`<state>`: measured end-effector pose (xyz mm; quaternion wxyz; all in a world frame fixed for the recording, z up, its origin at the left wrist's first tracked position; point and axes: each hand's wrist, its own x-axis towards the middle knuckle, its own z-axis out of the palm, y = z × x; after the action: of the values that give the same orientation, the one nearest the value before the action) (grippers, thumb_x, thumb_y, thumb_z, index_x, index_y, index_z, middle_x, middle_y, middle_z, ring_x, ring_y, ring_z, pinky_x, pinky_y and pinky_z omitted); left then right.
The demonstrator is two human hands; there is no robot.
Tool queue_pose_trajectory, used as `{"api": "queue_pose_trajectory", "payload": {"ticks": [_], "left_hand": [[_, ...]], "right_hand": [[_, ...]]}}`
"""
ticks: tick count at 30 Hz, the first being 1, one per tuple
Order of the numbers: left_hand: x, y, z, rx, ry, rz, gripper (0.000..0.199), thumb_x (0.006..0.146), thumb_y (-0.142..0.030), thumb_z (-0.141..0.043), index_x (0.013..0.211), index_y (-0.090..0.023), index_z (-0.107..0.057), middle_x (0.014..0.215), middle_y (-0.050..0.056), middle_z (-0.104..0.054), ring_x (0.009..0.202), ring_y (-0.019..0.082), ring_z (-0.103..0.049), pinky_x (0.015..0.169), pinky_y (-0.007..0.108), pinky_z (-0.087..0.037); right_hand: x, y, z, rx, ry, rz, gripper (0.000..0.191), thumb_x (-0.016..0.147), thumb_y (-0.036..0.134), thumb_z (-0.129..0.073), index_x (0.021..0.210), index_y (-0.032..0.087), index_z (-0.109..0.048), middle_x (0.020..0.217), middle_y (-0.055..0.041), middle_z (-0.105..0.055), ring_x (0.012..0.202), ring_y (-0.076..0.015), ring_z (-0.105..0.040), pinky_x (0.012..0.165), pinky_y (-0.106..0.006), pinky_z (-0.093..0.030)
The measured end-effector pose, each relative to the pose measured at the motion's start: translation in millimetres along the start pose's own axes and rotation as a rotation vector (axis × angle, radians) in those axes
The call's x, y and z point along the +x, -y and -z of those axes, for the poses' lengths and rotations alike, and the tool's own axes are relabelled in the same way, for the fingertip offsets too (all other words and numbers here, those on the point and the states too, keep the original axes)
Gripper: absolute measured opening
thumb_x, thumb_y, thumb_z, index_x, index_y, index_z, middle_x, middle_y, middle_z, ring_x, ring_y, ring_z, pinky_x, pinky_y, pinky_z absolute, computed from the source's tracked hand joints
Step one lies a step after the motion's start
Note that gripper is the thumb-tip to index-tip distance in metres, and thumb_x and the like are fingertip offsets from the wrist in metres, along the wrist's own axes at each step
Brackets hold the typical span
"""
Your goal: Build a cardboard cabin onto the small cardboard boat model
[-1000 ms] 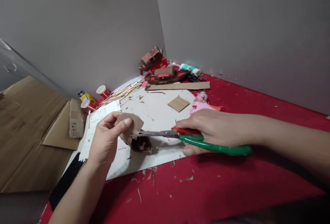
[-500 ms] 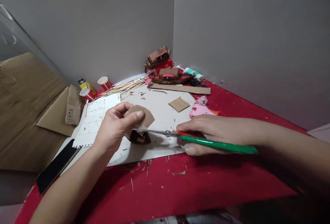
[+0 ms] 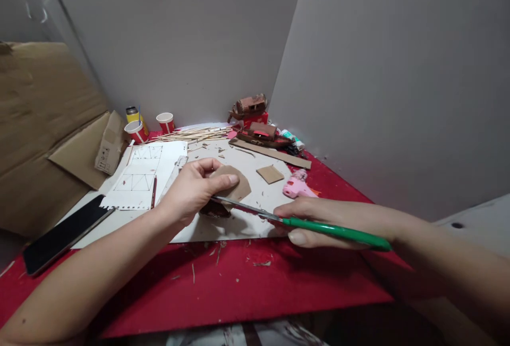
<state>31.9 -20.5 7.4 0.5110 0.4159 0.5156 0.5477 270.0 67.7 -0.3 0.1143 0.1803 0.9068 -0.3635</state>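
Note:
My left hand (image 3: 199,184) pinches a piece of brown cardboard (image 3: 238,188) between thumb and fingers, above a white board (image 3: 255,226). My right hand (image 3: 314,221) grips scissors (image 3: 338,231) with green handles. Their blades reach left to the lower edge of the cardboard, close to my left thumb; whether they are cutting into it I cannot tell. Beneath the cardboard a dark brown object (image 3: 215,209) shows in part, mostly hidden by my left hand. A small cardboard square (image 3: 270,174) lies behind, on the board.
A pink glue gun (image 3: 297,184) lies beyond my right hand. Brown model boats (image 3: 265,134), wooden sticks (image 3: 195,134) and paper cups (image 3: 165,122) stand at the back. On the left are a phone (image 3: 67,234), a drawing sheet (image 3: 137,176) and large cardboard (image 3: 48,101). Scraps litter the red table (image 3: 239,293).
The view has turned and shifted, so the background sits differently. Scissors and cardboard stay in my hands; the blades now slant more, their tips nearer my left thumb.

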Motion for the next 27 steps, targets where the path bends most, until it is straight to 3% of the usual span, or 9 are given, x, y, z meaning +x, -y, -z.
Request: {"api": "queue_pose_trajectory", "payload": {"ticks": [5,12,19,23,27], "left_hand": [[-4.9,2.3,-3.3,-0.015,-0.014,-0.005,0.026,0.065,-0.026,-0.081,0.068,-0.017,-0.056,0.059,-0.003,-0.063,0.045,0.009,-0.056,0.042,0.019,-0.045],[-7.7,5.4,-3.5,-0.004,0.035,0.019,0.027,0.067,-0.027,-0.08,0.068,-0.018,-0.054,0.06,-0.002,-0.064,0.046,0.011,-0.059,0.043,0.021,-0.046],[-7.2,6.9,-3.6,0.044,0.03,0.047,0.028,0.065,-0.029,-0.078,0.066,-0.019,-0.053,0.058,-0.003,-0.062,0.046,0.01,-0.056,0.043,0.02,-0.039],[-4.8,13.7,-1.1,0.121,0.029,0.004,0.028,0.063,-0.034,-0.08,0.068,-0.018,-0.056,0.062,-0.001,-0.064,0.051,0.011,-0.056,0.047,0.021,-0.037],[-3.1,19.2,-1.1,0.146,0.078,0.034,0.03,0.062,-0.032,-0.079,0.064,-0.019,-0.052,0.053,-0.005,-0.056,0.046,0.008,-0.047,0.046,0.02,-0.027]], "right_hand": [[-4.4,4.6,-2.5,0.007,-0.032,-0.003,0.06,0.091,0.07,-0.036,0.094,0.016,-0.063,0.091,-0.0097,-0.062,0.082,-0.0216,-0.057,0.074,-0.033,-0.047],[-8.5,10.5,-4.9,0.155,-0.005,-0.047,0.055,0.087,0.071,-0.047,0.08,0.016,-0.055,0.071,0.0,-0.046,0.065,-0.0133,-0.04,0.06,-0.028,-0.035],[-7.9,10.9,-8.6,0.23,-0.007,0.011,0.055,0.089,0.068,-0.047,0.071,0.016,-0.051,0.062,0.0049,-0.037,0.057,-0.009,-0.031,0.05,-0.024,-0.025],[-10.2,10.3,-8.9,0.252,0.031,-0.008,0.053,0.088,0.066,-0.052,0.072,0.016,-0.053,0.063,0.0051,-0.037,0.057,-0.0088,-0.032,0.05,-0.023,-0.026],[-14.2,5.7,-11.7,0.261,0.056,-0.052,0.051,0.086,0.065,-0.055,0.073,0.016,-0.053,0.065,0.005,-0.038,0.059,-0.0091,-0.034,0.053,-0.023,-0.028]]}}
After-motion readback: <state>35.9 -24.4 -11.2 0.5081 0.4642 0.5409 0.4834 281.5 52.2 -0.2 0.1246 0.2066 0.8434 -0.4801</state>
